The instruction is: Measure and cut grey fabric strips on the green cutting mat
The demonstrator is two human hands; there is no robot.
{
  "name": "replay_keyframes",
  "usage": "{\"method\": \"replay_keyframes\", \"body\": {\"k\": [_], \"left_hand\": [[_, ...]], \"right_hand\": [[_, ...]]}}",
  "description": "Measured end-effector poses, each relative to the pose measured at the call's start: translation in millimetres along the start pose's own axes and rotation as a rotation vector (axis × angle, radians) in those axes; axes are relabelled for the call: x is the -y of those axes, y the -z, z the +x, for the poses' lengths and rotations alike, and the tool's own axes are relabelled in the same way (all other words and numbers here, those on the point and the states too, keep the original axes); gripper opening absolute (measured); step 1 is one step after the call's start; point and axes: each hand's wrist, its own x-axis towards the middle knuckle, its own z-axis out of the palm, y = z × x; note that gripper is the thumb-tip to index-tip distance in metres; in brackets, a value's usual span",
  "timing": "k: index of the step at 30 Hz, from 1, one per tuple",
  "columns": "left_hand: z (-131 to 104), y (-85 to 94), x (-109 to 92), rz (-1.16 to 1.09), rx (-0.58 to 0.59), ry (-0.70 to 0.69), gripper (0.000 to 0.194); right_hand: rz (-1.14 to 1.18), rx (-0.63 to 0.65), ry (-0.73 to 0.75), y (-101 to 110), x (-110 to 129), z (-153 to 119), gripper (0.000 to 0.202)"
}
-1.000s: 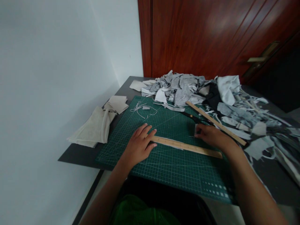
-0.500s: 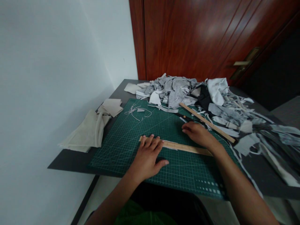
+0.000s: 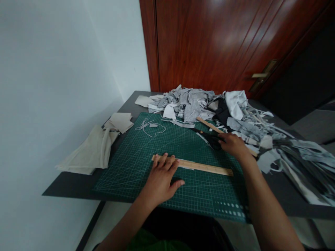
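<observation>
**A:** What have I got under the left hand [image 3: 161, 177]?

**B:** From my feed, it lies flat on the green cutting mat [image 3: 146, 174], fingers spread and straight, with the fingertips pressing down on the left end of a wooden ruler [image 3: 199, 166]. The thumb sticks out to the right on the mat, clear of the ruler. A thin pale strip of fabric [image 3: 186, 167] peeks out along the ruler's near edge.

**A:** And the right hand [image 3: 233, 145]?

**B:** I see it farther back, at the mat's right side, fingers curled over the handles of black scissors [image 3: 209, 138]. The blades point left and away across the mat. I cannot tell whether the fingers are through the loops or only resting on them.

**A:** Anything close by?

**B:** A second wooden ruler [image 3: 209, 124] lies slanted just behind that hand, partly under it. Beyond it I make out a heap of grey and white fabric scraps [image 3: 193, 103] spilling to the right over the dark table [image 3: 68, 183]. Loose threads [image 3: 150, 126] sit near the mat's far left corner, and folded beige cloth [image 3: 91, 151] lies off the mat on the left.
</observation>
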Motion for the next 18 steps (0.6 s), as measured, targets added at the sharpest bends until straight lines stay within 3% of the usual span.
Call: {"method": "replay_keyframes", "body": {"k": [6, 11, 15, 18], "left_hand": [[-0.6, 1.9, -3.9, -0.011, 0.018, 0.016, 0.066], [-0.4, 1.2, -4.3, -0.003, 0.019, 0.015, 0.067], [-2.5, -0.5, -5.4, 0.04, -0.048, -0.018, 0.064], [-6.3, -1.3, -11.7, 0.05, -0.062, -0.086, 0.051]], "right_hand": [[0.106, -0.011, 0.044, 8.7, 20.6, 2.5, 0.03], [0.609, 0.352, 0.445, 19.1, 82.1, -24.0, 0.021], [0.561, 0.433, 0.626, 20.9, 116.2, -45.3, 0.019], [0.549, 0.468, 0.611, 22.1, 118.2, -47.8, 0.02]]}}
